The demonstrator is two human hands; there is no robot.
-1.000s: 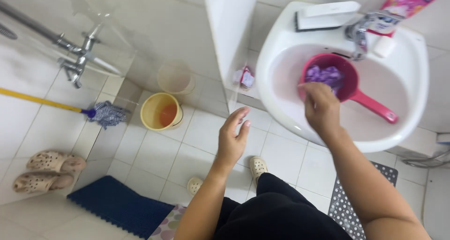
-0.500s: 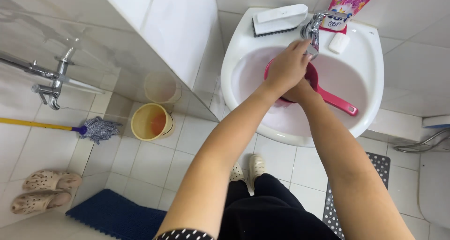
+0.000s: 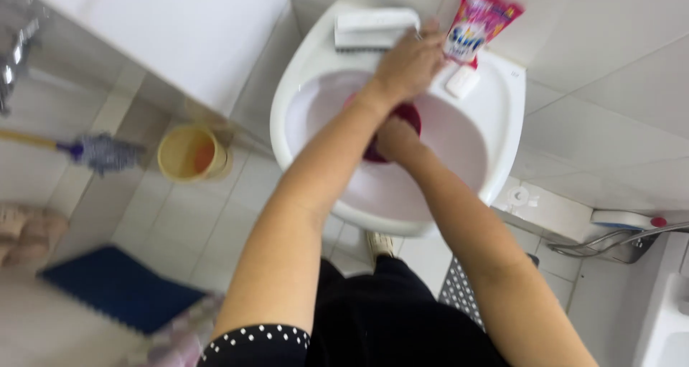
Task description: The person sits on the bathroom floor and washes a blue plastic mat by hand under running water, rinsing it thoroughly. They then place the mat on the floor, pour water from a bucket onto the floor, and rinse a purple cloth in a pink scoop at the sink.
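In the sink (image 3: pixel 495 134), the scoop (image 3: pixel 405 116) lies seemingly under both hands.

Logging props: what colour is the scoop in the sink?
Dark pink, almost magenta scoop, partly hidden by the hands; only the head view shows it.

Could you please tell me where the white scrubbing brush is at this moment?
In the head view, the white scrubbing brush lies on the back rim of the white sink, upper centre, just left of the left hand and the pink packet.
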